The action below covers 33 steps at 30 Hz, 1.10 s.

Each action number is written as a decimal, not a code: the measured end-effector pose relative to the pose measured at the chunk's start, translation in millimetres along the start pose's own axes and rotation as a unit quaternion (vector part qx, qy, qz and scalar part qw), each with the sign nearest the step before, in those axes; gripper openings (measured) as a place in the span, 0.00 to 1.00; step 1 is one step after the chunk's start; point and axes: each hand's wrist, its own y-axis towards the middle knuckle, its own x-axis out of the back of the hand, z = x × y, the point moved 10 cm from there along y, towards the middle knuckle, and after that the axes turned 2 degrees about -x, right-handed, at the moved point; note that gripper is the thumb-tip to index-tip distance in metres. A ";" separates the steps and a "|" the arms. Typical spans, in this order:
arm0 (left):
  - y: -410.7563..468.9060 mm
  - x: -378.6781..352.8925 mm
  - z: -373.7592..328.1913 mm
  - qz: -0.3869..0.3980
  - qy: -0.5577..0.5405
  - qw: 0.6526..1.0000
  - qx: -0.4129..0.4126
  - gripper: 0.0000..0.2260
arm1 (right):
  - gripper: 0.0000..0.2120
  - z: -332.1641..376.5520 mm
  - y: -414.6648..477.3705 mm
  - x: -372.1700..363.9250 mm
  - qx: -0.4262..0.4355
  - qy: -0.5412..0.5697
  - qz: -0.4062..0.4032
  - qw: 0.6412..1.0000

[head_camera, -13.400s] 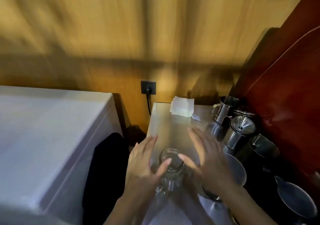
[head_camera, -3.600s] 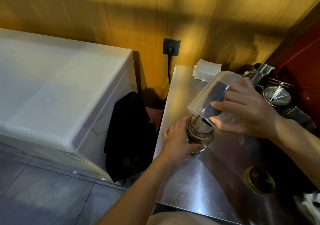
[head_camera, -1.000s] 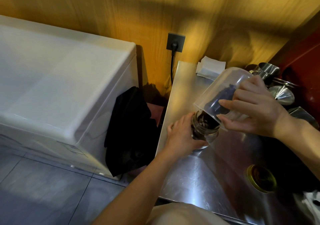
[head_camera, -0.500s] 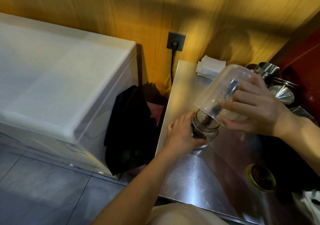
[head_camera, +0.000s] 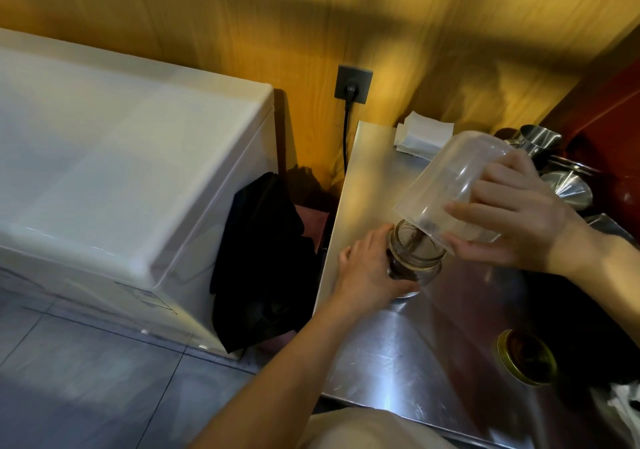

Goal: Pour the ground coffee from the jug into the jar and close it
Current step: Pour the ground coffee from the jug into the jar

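Note:
A small glass jar (head_camera: 417, 258) stands on the steel counter (head_camera: 398, 355), with dark ground coffee inside. My left hand (head_camera: 369, 268) grips its left side. My right hand (head_camera: 519, 220) holds a clear plastic jug (head_camera: 450, 185) tipped steeply upside down, its rim resting over the jar's mouth. The jug looks almost empty, with only a thin dark trickle at its rim. The jar's gold lid (head_camera: 526, 357) lies top down on the counter at the near right.
Several steel pitchers and a funnel (head_camera: 568, 189) crowd the back right corner. A stack of white paper (head_camera: 420, 133) sits by the wall. A white appliance (head_camera: 121, 178) with a black cloth (head_camera: 263, 258) hanging beside it stands left of the counter.
The dark mass of coffee in the jug has slid out into the jar, leaving the jug nearly clear. The jug is tipped a little steeper. Both hands keep their grips.

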 end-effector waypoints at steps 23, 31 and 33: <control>-1.3 1.8 1.4 0.010 0.003 1.000 -0.004 0.41 | 0.14 -7.0 -0.3 1.6 -0.066 0.041 0.016 0.997; -4.4 4.0 0.5 0.002 -0.005 1.000 -0.007 0.40 | 0.14 0.8 -1.2 4.0 -0.053 0.016 -0.002 0.998; -4.5 4.3 -0.4 0.002 -0.005 1.000 -0.007 0.40 | 0.14 -0.3 -2.5 6.2 -0.059 0.009 -0.010 0.998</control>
